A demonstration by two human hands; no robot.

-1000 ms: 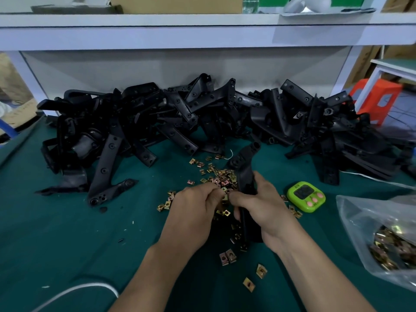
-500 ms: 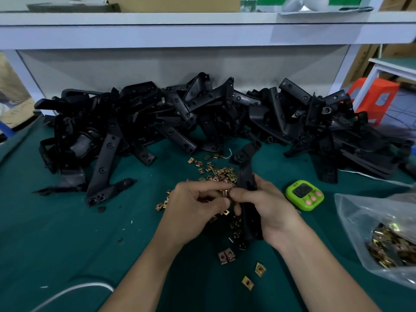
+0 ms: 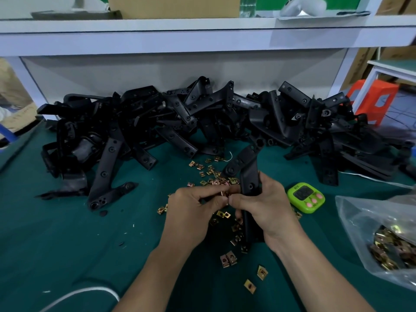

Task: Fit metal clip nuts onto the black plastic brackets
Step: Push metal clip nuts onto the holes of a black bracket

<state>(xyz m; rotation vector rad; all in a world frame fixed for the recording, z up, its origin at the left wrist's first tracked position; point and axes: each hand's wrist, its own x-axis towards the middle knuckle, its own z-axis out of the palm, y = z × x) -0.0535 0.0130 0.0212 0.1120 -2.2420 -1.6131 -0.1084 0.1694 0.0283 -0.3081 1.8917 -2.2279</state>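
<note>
One half-hidden clip nut (image 3: pixel 223 194) pinched in L hand (image 3: pixel 191 212); R hand (image 3: pixel 267 210) fingers (image 3: pixel 265 185) clamp bracket (image 3: pixel 248 176).

One black plastic bracket (image 3: pixel 248 181), a long bent arm with round holes, stands nearly upright, gripped round its middle by the right hand (image 3: pixel 267 208); its upper end angles away up to the right, and its lower end reaches down close to the green mat (image 3: pixel 67 244). The left hand (image 3: pixel 191 212) pinches a small brass-coloured clip nut (image 3: pixel 224 193) at the bracket's left edge. Loose clip nuts (image 3: pixel 211 174), square and folded, lie scattered on the mat around and below the hands. A heap of brackets (image 3: pixel 180 113) sprawls tangled along the back.
</note>
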